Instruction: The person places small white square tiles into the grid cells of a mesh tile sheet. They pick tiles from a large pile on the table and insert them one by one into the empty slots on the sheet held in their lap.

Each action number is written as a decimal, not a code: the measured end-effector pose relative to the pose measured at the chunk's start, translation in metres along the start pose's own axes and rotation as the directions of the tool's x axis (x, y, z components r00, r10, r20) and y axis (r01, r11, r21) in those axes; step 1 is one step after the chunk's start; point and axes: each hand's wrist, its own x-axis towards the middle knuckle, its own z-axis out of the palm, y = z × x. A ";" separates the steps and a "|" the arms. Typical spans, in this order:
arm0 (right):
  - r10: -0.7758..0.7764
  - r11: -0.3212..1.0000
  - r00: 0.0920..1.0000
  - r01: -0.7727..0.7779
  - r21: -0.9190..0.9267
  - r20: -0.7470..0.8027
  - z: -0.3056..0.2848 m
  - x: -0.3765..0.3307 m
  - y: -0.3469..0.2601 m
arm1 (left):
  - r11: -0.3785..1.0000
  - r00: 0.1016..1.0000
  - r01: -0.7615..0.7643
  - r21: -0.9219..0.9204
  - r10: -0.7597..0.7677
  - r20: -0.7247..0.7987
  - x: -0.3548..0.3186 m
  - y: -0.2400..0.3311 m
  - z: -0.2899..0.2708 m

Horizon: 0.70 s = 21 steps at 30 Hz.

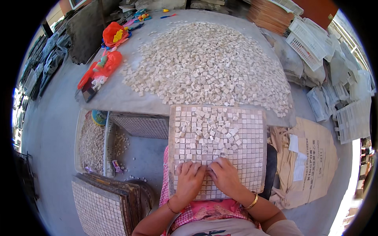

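Note:
A square grid board [252, 157] rests in front of me, its slots largely filled with small pale stone tiles [244, 143]. Loose tiles [208, 126] lie heaped over its upper middle. My left hand [189, 181] is on the near half of the board, fingers bent and a little apart, tips touching the tiles. Close beside it, my right hand [225, 176] has its fingers curled together over the tiles; whatever its fingertips grip is hidden. Beyond the board, a wide pile of similar tiles [212, 63] covers the table.
On the left stand a white crate [105, 147] of tiles and a stack of filled boards [98, 204]. Red bags with toys [108, 65] lie on the table's left side. Flattened brown sacks [311, 165] are at right, below white plastic baskets [307, 43].

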 end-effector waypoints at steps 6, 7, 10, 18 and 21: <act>-0.049 0.999 0.998 0.050 0.009 -0.032 0.009 -0.004 0.004 | 0.999 0.998 0.050 -0.020 -0.051 -0.043 0.005 0.004 0.004; -0.006 0.999 0.998 0.009 0.052 -0.059 0.005 -0.003 0.004 | 0.999 0.998 0.039 -0.036 -0.041 -0.047 0.005 0.004 0.004; 0.169 0.955 0.983 -0.146 0.257 -0.067 -0.021 -0.002 0.009 | 0.997 1.000 0.015 -0.082 -0.017 -0.024 0.007 0.002 0.005; 0.336 0.062 0.851 -0.449 0.891 0.405 -0.045 -0.016 0.026 | 0.767 0.921 0.386 -0.512 -0.356 0.162 0.019 -0.007 -0.024; 0.248 0.425 0.898 -0.438 0.792 0.363 -0.038 -0.017 0.025 | -0.266 0.695 0.288 -0.920 -0.603 0.392 0.018 -0.031 -0.048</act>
